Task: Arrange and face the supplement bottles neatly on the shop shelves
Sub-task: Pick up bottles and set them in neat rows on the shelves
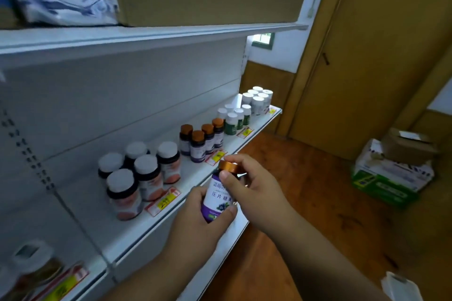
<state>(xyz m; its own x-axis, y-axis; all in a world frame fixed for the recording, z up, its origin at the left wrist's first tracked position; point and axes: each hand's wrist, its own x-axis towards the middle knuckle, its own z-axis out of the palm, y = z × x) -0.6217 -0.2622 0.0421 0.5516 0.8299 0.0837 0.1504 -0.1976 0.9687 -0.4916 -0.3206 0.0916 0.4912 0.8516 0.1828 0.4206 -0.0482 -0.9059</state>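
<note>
Both hands hold one purple-labelled supplement bottle [218, 197] in front of the white shelf's [137, 232] front edge. The left hand [195, 222] wraps around the lower body of the bottle from below, thumb pressed across the label's bottom. The right hand [254, 190] grips the copper-coloured cap [228, 166] from the top and side, thumb lying down the front of the label, fingers curled behind. The bottle stands nearly upright, label toward the camera.

Just beyond the hands on the shelf stands a cluster of four matching copper-capped purple bottles [201, 140]. To the left of the hands is a group of five dark bottles with white lids and orange labels [137, 173]. Farther off past the right hand stand green bottles with white caps [233, 118], then white bottles [258, 98] at the shelf's end. Yellow-and-red price tags [167, 199] sit along the shelf lip. Well to the right of the hands, cardboard boxes [391, 171] are stacked on the wooden floor.
</note>
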